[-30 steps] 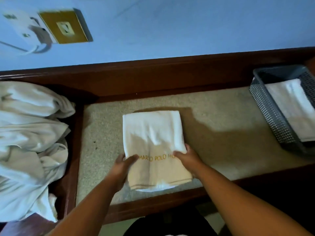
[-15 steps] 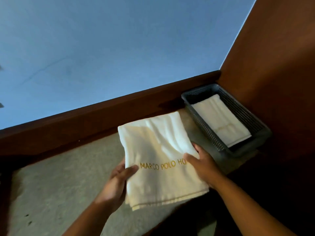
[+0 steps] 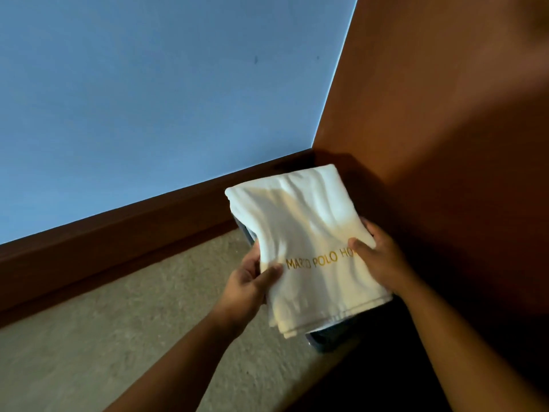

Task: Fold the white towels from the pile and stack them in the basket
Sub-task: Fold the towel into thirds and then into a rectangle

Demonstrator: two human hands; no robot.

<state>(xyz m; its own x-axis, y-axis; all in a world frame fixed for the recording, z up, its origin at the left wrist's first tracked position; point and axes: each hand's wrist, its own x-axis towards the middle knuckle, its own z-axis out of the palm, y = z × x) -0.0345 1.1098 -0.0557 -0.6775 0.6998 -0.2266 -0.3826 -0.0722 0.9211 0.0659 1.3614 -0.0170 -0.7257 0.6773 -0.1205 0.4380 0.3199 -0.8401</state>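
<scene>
Your left hand had its grip clamped on the folded towel at the 8 o'clock edge, thumb on top beside the gold lettering, fingers underneath. Your right hand pinched the 3 o'clock edge, thumb pressed on the cloth. The towel hung right over the dark basket, hiding nearly all of it; only some rim peeked out at 5 o'clock. The basket sat in the corner of the speckled tabletop, with the wooden rail at 12 and the brown panel at 3.
</scene>
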